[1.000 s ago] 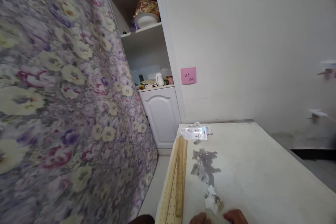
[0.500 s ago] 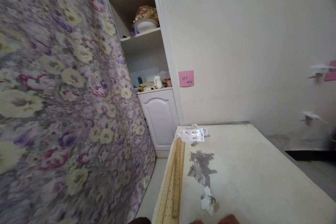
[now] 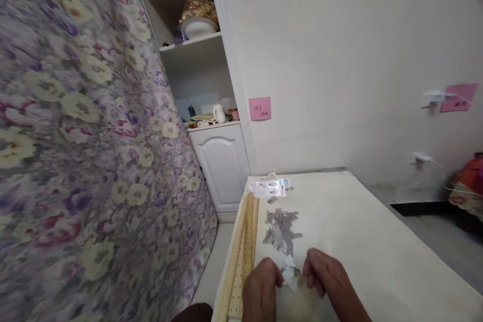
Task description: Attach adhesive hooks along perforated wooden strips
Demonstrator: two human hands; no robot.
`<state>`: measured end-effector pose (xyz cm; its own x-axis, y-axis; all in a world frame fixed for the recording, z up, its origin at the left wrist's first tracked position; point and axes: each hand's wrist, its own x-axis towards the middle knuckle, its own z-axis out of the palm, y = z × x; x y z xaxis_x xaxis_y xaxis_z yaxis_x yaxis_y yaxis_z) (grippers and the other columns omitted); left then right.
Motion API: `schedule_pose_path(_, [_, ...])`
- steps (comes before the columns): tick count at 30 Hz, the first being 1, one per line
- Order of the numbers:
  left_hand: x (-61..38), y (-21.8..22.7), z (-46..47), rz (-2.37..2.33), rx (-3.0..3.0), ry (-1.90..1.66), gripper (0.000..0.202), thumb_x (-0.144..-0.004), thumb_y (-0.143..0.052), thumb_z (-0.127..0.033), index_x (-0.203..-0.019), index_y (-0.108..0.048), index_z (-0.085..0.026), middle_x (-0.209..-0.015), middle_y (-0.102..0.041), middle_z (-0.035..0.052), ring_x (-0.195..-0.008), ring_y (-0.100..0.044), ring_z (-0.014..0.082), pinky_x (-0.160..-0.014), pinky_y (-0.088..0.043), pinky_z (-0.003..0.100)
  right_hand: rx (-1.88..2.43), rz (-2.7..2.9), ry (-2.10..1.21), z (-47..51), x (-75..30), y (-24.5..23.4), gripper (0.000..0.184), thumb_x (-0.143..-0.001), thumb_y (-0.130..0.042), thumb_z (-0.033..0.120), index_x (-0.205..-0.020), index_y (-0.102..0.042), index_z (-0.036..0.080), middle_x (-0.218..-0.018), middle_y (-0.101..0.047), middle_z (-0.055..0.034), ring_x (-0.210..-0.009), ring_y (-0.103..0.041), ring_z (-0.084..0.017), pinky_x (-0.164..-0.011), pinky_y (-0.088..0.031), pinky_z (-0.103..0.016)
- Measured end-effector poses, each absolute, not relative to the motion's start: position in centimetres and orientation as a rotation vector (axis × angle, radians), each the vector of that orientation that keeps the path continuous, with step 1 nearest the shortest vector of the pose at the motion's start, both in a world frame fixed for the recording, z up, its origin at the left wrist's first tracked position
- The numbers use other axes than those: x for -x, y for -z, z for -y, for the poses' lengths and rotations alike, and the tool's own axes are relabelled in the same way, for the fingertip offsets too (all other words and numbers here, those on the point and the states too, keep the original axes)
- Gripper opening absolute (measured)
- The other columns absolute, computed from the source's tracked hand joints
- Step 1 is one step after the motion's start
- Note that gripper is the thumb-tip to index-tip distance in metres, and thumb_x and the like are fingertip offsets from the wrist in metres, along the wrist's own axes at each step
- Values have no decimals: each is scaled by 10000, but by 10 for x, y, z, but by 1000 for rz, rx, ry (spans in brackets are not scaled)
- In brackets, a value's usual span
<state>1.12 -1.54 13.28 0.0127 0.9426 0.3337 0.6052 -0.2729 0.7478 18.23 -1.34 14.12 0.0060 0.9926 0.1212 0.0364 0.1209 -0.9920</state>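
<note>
My left hand (image 3: 262, 289) and my right hand (image 3: 326, 279) meet low over a white table (image 3: 362, 251). Both pinch a small crumpled clear packet (image 3: 291, 271) that has a bit of metal in it. Just beyond the packet lies a loose heap of small grey metal pieces (image 3: 281, 229) on the tabletop. Two perforated wooden strips (image 3: 243, 251) run along the table's left edge, right beside my left hand.
A clear plastic bag of small parts (image 3: 268, 187) lies at the table's far left corner. A flowered curtain (image 3: 83, 151) hangs at the left. A white cabinet (image 3: 221, 163) with open shelves stands behind. A pink note (image 3: 259, 108) sticks to the wall.
Both hands have come up from the bottom edge into view and closed on the small packet. The camera has swung a little to the right.
</note>
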Motion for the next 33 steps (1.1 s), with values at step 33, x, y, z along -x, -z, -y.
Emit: schedule_pose_path(33, [-27,-176,-37,-1527,-1555,-1111,751,-863,-71,-689,-436,-470,-218,-356,-421,-12,-431,-462,149,-534,-346,264,1206,1136,-1121,-26,-203,-164,752,-865,-100,701,-473,-488,189,-354,-421,18,-386,-340,-87,-449,-253,-231])
